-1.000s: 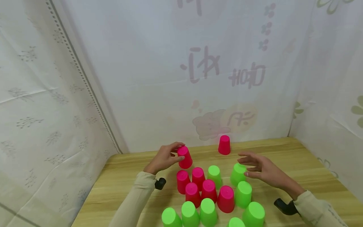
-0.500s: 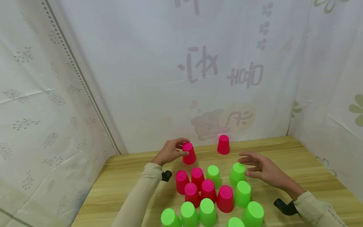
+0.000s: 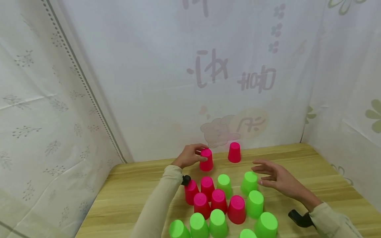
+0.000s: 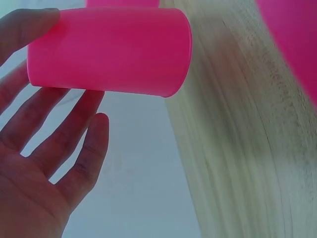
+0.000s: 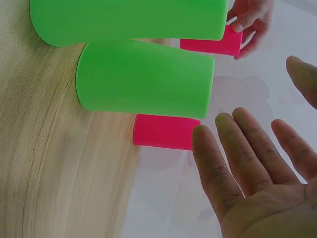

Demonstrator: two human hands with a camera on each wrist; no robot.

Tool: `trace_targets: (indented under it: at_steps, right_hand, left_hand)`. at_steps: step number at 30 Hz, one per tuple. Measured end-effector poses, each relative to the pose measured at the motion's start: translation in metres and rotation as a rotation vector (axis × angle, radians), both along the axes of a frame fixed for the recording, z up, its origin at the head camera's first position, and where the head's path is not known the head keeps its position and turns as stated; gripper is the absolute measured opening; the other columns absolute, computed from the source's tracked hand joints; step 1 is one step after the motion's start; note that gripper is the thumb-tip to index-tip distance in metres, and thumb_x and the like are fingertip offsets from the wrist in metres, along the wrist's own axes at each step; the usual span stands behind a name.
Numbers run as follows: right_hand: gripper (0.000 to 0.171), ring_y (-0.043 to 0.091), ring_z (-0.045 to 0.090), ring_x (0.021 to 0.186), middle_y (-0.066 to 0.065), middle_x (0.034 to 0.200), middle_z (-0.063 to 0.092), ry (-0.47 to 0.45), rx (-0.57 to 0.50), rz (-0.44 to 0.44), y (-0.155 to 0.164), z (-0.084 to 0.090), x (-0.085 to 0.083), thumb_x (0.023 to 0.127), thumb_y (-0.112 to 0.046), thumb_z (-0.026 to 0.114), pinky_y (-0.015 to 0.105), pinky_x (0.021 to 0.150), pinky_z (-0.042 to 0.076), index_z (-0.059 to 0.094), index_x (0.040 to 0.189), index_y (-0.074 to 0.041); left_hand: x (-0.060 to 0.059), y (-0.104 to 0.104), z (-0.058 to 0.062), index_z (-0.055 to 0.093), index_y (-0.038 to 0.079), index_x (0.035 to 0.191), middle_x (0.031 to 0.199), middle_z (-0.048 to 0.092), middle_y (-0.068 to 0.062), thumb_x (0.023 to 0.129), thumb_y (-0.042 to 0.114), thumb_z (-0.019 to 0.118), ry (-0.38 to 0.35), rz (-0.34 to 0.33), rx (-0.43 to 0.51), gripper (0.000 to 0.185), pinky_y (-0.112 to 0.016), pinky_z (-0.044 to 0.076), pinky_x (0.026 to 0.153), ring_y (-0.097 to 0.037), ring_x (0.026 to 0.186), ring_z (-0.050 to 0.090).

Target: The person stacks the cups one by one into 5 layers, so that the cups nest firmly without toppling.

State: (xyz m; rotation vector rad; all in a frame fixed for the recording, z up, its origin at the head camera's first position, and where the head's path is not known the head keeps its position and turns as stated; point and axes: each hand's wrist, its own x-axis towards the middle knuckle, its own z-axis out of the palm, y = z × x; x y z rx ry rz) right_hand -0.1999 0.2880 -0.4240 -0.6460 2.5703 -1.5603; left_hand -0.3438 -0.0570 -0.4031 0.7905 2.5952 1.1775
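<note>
- Pink tapered plastic cup [image 3: 206, 163], narrow end up: held between thumb and fingertips of the left hand [image 3: 189, 156]; cannot tell whether clear of the wooden table [image 3: 134, 185].
- Gripped near the narrow end, probably for an easier span and an unobstructed rim.
- Right hand [image 3: 278, 178]: fingers loosely spread, holding nothing, just beside a green tapered plastic cup [image 3: 249, 182].
- Right of the left fingertips: another pink cup [image 3: 234, 152], apart.
- Nearer than the left fingers: five pink cups [image 3: 219, 202], perhaps grouped by colour; beyond these, toward the body, more green cups [image 3: 218, 223].
- Behind the left fingers: white printed curtain [image 3: 166, 109], likely limiting reach.
</note>
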Motion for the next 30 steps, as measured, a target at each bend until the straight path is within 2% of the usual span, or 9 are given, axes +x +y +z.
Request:
trace_targets:
  at_steps: [6,9,12,15,21,23,28,30]
  right_hand:
    - [0.061,0.042,0.062,0.122,0.033,0.139,0.055,-0.012,-0.012,-0.021,0.001,-0.002,0.000,0.094,-0.013,0.070,0.029,0.084,0.061,0.042,0.147,-0.004]
    - [0.061,0.022,0.066,0.121,0.033,0.139,0.055,-0.016,-0.020,-0.024,0.002,-0.002,-0.001,0.094,-0.013,0.069,0.028,0.085,0.061,0.042,0.147,-0.004]
    - [0.061,-0.002,0.063,0.117,0.034,0.139,0.054,-0.018,-0.029,-0.025,0.002,-0.002,-0.002,0.094,-0.013,0.069,0.027,0.084,0.061,0.042,0.148,-0.004]
    - [0.060,-0.012,0.059,0.114,0.035,0.139,0.054,-0.014,-0.037,-0.024,0.002,-0.003,-0.003,0.094,-0.013,0.069,0.025,0.084,0.060,0.042,0.147,-0.003]
    - [0.059,-0.012,0.059,0.114,0.035,0.138,0.055,0.000,-0.048,-0.017,0.004,-0.006,-0.005,0.094,-0.013,0.069,0.022,0.084,0.059,0.043,0.146,-0.003]
    - [0.059,-0.008,0.060,0.115,0.036,0.138,0.054,-0.002,-0.057,-0.011,0.004,-0.009,-0.007,0.094,-0.013,0.069,0.022,0.084,0.059,0.043,0.146,-0.003]
    - [0.058,0.001,0.063,0.118,0.035,0.138,0.054,-0.001,-0.061,-0.017,0.003,-0.013,-0.010,0.095,-0.013,0.069,0.023,0.084,0.059,0.044,0.146,-0.002]
    - [0.058,-0.002,0.062,0.117,0.035,0.137,0.055,0.006,-0.058,-0.025,0.003,-0.014,-0.010,0.095,-0.013,0.069,0.023,0.084,0.059,0.043,0.146,-0.001]
  left_hand:
    - [-0.006,0.010,-0.007,0.064,0.010,0.132,0.129,0.068,-0.014,0.087,0.015,0.077,-0.022,0.007,-0.010,0.046,-0.040,0.058,0.093,-0.034,0.113,0.066]
    - [-0.006,0.014,-0.005,0.064,0.010,0.132,0.131,0.067,-0.014,0.088,0.014,0.077,-0.028,0.007,-0.031,0.047,-0.041,0.058,0.095,-0.035,0.116,0.065]
    - [-0.007,0.017,0.000,0.064,0.010,0.131,0.131,0.067,-0.015,0.087,0.012,0.078,-0.027,0.000,-0.055,0.046,-0.041,0.058,0.096,-0.035,0.116,0.066]
    - [-0.010,0.020,0.006,0.065,0.010,0.126,0.129,0.068,-0.015,0.086,0.012,0.079,-0.024,0.005,-0.081,0.043,-0.041,0.058,0.096,-0.034,0.116,0.067]
    - [-0.015,0.035,0.012,0.065,0.010,0.124,0.129,0.068,-0.014,0.085,0.012,0.078,-0.007,0.059,-0.178,0.041,-0.038,0.058,0.094,-0.030,0.119,0.063]
    - [-0.014,0.042,0.013,0.065,0.009,0.123,0.128,0.068,-0.014,0.085,0.012,0.079,-0.001,0.082,-0.213,0.040,-0.037,0.059,0.092,-0.029,0.118,0.062]
    - [-0.015,0.057,0.009,0.067,0.008,0.120,0.122,0.069,-0.014,0.083,0.011,0.079,-0.012,0.131,-0.263,0.039,-0.033,0.060,0.085,-0.027,0.110,0.063]
    - [-0.017,0.060,0.007,0.067,0.008,0.118,0.121,0.070,-0.014,0.082,0.010,0.080,-0.035,0.154,-0.257,0.038,-0.032,0.060,0.080,-0.027,0.107,0.064]
